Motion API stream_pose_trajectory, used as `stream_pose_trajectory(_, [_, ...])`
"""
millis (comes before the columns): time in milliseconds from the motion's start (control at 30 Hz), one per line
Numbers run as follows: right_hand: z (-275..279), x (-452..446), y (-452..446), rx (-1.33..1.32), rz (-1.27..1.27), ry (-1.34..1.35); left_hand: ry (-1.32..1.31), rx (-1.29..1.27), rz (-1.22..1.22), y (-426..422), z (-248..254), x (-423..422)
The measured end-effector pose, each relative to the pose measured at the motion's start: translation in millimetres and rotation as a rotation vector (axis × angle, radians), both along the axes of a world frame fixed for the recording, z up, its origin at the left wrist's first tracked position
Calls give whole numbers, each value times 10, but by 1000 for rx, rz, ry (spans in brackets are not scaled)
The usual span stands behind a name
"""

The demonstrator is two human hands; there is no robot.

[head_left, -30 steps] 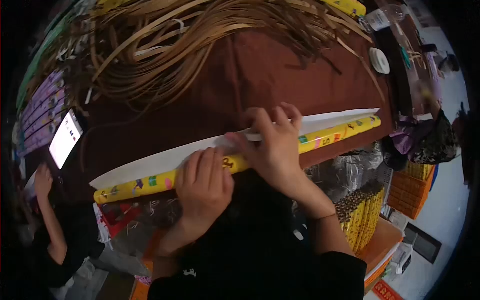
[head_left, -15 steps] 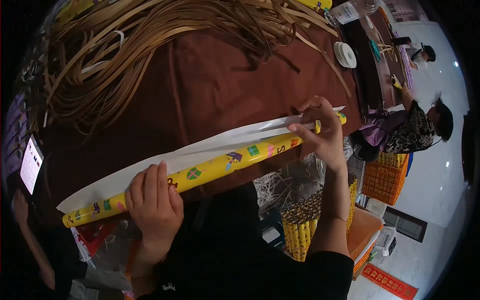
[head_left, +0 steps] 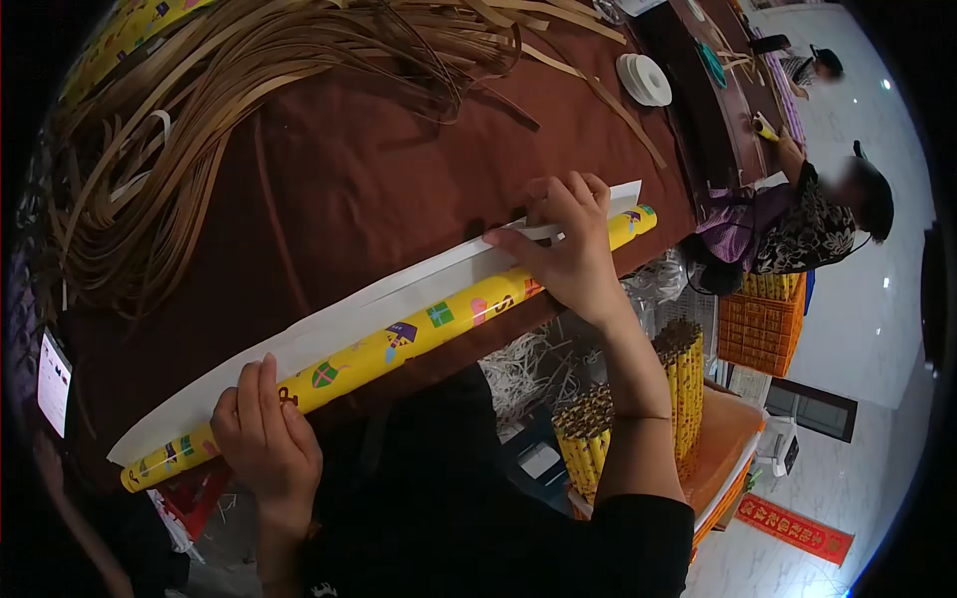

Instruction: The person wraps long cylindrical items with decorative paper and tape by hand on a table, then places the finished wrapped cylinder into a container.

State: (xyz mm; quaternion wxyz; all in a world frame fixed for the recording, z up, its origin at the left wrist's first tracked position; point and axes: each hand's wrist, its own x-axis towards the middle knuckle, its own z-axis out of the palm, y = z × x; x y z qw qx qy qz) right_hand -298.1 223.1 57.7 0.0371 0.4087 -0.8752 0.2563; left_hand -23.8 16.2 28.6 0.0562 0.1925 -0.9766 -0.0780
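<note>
A long narrow roll of yellow wrapping paper (head_left: pixel 414 334), printed with colourful gifts and letters, lies slantwise along the table's near edge. Its loose white-backed flap (head_left: pixel 329 329) spreads on the far side. My left hand (head_left: pixel 267 439) lies over the roll's left part, fingers together on top and thumb beside them. Farther right, my right hand (head_left: pixel 573 239) is at the flap's far edge, its thumb on the white border and fingers curled above. A thin white piece shows between thumb and fingers; whether it is a separate strip, I cannot tell.
Brown flat strips (head_left: pixel 199 130) heap on the brown tablecloth (head_left: pixel 379 179). A white tape roll (head_left: pixel 643 80) lies at the back right, a lit phone (head_left: pixel 55 384) at the left. Bundled yellow rolls (head_left: pixel 588 439) and an orange basket (head_left: pixel 763 329) stand at right, near a seated person (head_left: pixel 817 224).
My right hand has slid left along the flap's edge, away from the roll's right end. The left hand stays on the roll. The whole view has shifted slightly.
</note>
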Motion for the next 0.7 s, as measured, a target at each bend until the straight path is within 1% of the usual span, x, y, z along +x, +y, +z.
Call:
stream_pose_trajectory(167, [-33, -17, 0, 2, 11, 18, -18, -12, -10, -5, -6, 3])
stream_pose_trajectory(300, [-32, -23, -15, 53, 20, 70, -34, -10, -13, -15, -17, 7])
stream_pose_trajectory(500, [-38, -20, -27, 71, 18, 98, 27, -23, -30, -21, -55, 26])
stream_pose_trajectory(567, [-31, -12, -43, 60, 22, 81, 93, -23, -45, -34, -69, 32])
stream_pose_trajectory(633, [-13, -11, -45, 36, 13, 52, 41, -52, -53, -12, 47, -48])
stream_pose_trajectory(667, [-13, -28, -30, 26, 30, -4, 1, -68, -67, 18, 117, -95])
stream_pose_trajectory(700, [-2, -34, -14, 16, 41, -11, -75, 39, -34, 48, 176, -120])
